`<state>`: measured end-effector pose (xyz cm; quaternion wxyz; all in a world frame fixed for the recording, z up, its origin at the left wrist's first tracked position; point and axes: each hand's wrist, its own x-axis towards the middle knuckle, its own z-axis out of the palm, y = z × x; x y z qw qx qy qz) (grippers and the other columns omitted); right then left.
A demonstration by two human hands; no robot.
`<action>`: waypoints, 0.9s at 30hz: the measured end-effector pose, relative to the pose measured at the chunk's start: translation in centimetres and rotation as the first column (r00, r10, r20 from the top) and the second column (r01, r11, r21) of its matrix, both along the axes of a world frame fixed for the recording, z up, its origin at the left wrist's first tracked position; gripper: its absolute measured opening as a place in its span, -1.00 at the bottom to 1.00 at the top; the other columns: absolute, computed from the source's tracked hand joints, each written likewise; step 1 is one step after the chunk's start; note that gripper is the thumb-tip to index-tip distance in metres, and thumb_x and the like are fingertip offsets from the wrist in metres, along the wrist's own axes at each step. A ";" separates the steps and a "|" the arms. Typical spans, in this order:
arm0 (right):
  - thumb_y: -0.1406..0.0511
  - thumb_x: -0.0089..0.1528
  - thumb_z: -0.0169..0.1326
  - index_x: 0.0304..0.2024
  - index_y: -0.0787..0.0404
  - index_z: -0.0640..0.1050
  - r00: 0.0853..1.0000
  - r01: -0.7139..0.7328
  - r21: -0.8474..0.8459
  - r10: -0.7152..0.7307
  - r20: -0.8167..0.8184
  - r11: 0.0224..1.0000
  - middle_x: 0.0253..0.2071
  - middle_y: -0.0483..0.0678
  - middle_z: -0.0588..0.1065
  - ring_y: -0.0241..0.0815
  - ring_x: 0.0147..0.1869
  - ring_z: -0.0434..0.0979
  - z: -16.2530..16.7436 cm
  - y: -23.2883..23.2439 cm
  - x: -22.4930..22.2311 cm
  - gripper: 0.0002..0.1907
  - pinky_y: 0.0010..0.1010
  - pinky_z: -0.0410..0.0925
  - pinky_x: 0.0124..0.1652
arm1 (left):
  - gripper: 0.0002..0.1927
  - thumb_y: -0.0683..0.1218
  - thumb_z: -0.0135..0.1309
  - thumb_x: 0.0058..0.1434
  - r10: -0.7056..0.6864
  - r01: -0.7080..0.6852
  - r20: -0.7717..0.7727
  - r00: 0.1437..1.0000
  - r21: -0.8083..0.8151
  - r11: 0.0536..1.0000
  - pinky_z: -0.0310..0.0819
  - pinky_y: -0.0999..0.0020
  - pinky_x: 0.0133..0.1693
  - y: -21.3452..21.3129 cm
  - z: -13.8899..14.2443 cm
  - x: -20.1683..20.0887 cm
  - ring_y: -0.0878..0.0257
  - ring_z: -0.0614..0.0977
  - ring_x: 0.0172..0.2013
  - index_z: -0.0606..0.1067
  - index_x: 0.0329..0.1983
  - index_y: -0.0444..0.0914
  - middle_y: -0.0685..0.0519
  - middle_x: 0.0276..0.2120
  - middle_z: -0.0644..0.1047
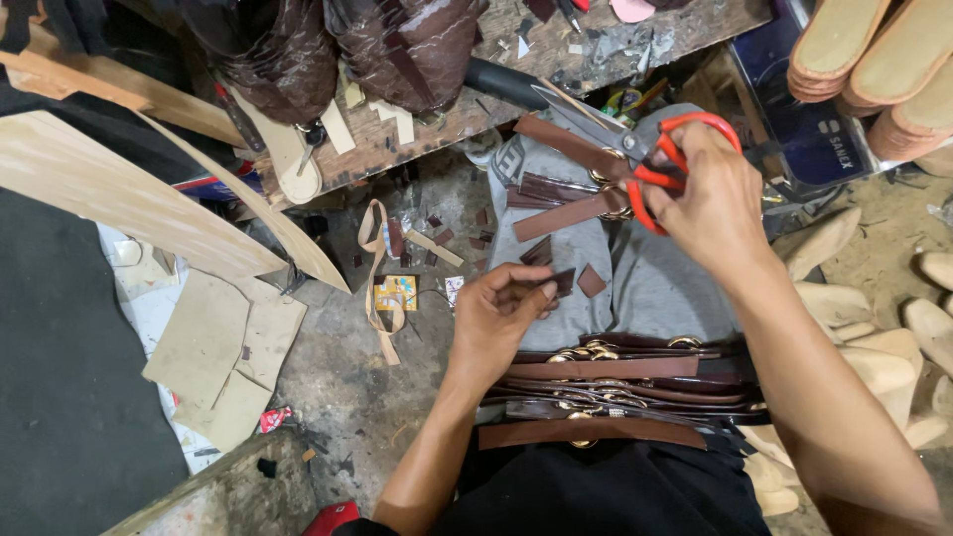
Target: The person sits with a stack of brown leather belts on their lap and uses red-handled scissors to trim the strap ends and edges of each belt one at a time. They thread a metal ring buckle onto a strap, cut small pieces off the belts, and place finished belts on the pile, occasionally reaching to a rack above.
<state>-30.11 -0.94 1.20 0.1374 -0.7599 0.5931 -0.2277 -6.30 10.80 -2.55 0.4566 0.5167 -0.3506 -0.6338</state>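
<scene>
Straps [606, 397], brown with gold buckles, stacked across lap at 6 o'clock. Left hand [501, 313] pinches dark scrap [562, 283] at centre. Right hand [710, 199], 2 o'clock, fingers closed through red scissors [635, 159] over buckled strap [571, 213].

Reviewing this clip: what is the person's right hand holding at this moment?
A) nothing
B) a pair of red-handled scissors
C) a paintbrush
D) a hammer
B: the right hand has its fingers through the loops of the red-handled scissors, whose blades point up and left over brown leather straps lying on the grey cloth.
</scene>
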 end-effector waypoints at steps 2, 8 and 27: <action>0.24 0.09 0.44 -0.07 0.34 0.44 0.999 -0.036 0.006 0.036 -0.005 0.999 -0.17 0.12 0.58 0.19 -0.09 0.60 -0.1 -1.1 0.6 -0.47 -0.05 0.42 -0.16 | -0.81 -0.29 0.20 0.27 -0.018 0.018 -0.007 1.000 0.000 1.000 0.59 0.50 -0.23 0.1 0.0 0.0 0.37 0.67 -0.30 0.58 -0.05 -0.40 0.02 -0.32 0.65; 0.18 0.04 0.47 -0.16 0.28 0.49 0.998 -0.001 0.134 0.011 -0.069 0.991 -0.35 0.12 0.57 0.17 -0.20 0.61 0.1 -3.2 2.4 -0.49 -0.03 0.40 -0.23 | -0.81 -0.25 0.22 0.26 -0.014 0.015 0.049 0.999 -0.027 1.000 0.55 0.53 -0.25 -0.1 0.1 0.2 0.41 0.65 -0.33 0.59 -0.07 -0.40 0.06 -0.35 0.64; 0.44 -0.01 0.31 -0.07 0.31 0.51 0.913 -0.363 0.094 0.374 -0.161 0.927 -0.30 0.17 0.55 0.25 -0.20 0.57 4.7 -2.4 0.8 -0.55 -0.03 0.39 -0.27 | -0.81 -0.25 0.21 0.28 -0.033 0.033 0.016 0.999 -0.010 0.999 0.56 0.50 -0.24 0.3 -1.3 1.3 0.40 0.63 -0.32 0.59 -0.06 -0.39 0.05 -0.34 0.64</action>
